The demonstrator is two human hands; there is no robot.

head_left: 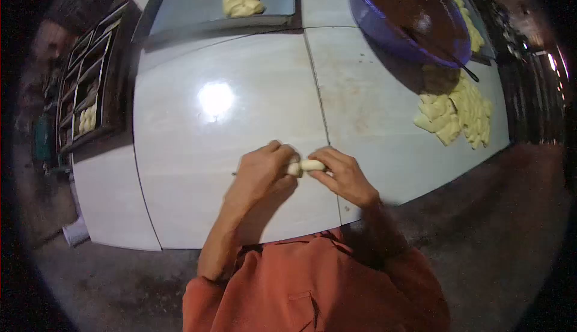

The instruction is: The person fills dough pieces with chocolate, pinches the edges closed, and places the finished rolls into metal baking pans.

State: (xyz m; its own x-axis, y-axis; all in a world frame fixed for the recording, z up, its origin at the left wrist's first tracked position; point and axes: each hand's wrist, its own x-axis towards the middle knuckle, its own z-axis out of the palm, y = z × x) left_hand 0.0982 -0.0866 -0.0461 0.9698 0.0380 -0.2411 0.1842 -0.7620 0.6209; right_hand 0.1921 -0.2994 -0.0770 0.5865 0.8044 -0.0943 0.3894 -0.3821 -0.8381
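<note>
Near the front edge of the white tiled table, my left hand (264,167) and my right hand (340,176) face each other. Between them is a short pale dough roll (312,165). My right hand's fingers and thumb pinch its right end. The fingers of my left hand curl around its left part, where a second bulge of dough shows by the fingertips. The far ends of the dough are hidden by both hands.
A purple basin (384,25) of brown filling with a dark handle stands back right. Dough pieces (457,112) lie beside it. A tray (180,7) with more dough sits back left. At the far left is a compartmented dark frame (108,85) holding some dough.
</note>
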